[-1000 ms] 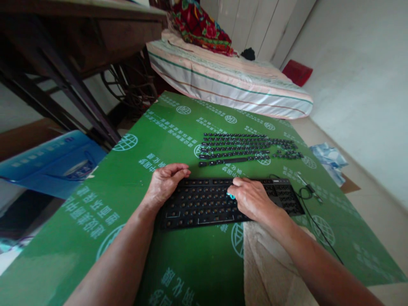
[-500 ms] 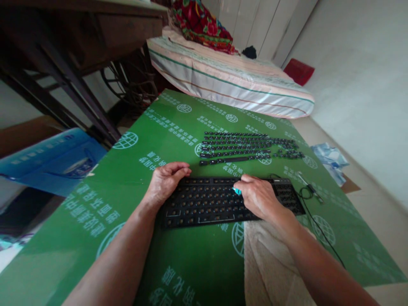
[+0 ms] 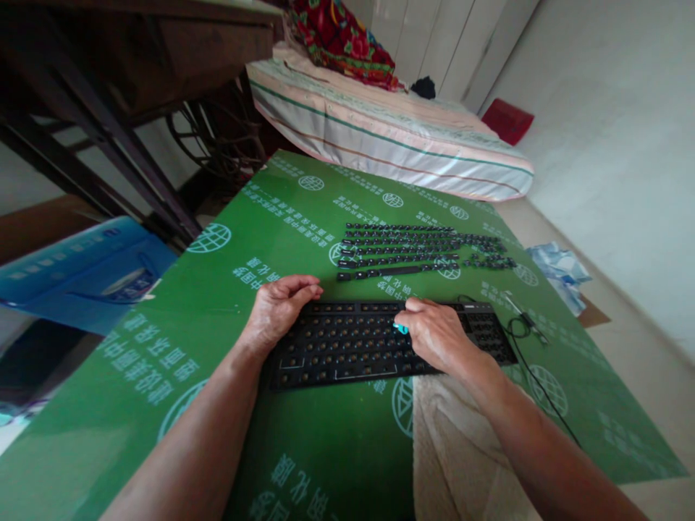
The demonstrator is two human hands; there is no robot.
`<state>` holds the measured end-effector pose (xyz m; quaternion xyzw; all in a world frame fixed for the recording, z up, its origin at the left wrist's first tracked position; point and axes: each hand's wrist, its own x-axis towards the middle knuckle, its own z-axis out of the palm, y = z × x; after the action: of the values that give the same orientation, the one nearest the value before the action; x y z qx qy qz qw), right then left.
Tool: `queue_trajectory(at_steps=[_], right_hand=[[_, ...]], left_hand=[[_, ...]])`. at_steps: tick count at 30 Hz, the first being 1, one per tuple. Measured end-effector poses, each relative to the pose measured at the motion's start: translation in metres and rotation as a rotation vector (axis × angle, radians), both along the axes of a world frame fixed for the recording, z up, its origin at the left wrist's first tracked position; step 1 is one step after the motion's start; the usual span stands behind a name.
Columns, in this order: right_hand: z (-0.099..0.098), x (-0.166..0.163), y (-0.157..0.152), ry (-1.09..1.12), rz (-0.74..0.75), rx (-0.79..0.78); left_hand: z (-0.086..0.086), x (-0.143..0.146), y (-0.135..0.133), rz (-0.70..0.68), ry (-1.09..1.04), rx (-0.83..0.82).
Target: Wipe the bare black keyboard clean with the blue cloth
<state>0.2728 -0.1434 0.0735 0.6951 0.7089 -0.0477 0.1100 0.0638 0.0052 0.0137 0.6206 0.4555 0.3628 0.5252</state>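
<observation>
A black keyboard (image 3: 347,347) with its keycaps off lies on a green printed sheet (image 3: 217,304). My left hand (image 3: 279,304) rests curled on the keyboard's upper left corner and grips its edge. My right hand (image 3: 437,334) is closed over the middle of the keyboard, pinching a small light-blue tool (image 3: 402,328) against the bare switches. The removed black keycaps (image 3: 418,250) lie in neat rows on the sheet just beyond the keyboard.
The keyboard's cable (image 3: 524,325) loops at the right. A beige cloth (image 3: 461,449) lies under my right forearm. A blue box (image 3: 81,271) sits at the left, a dark wooden table frame (image 3: 108,108) behind it, a striped mattress (image 3: 391,137) beyond.
My right hand with the blue tool has shifted slightly right and up along the keyboard. My left hand has stayed on the corner.
</observation>
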Motion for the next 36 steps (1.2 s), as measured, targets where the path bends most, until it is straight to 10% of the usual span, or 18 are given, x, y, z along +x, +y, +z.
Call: queue_trajectory(at_steps=[23, 36], right_hand=[[-0.001, -0.015, 0.002, -0.032, 0.084, 0.023], [-0.001, 0.017, -0.011, 0.05, -0.15, 0.124]], left_hand=[[0.002, 0.002, -0.002, 0.02, -0.003, -0.016], [0.005, 0.002, -0.003, 0.018, 0.03, -0.002]])
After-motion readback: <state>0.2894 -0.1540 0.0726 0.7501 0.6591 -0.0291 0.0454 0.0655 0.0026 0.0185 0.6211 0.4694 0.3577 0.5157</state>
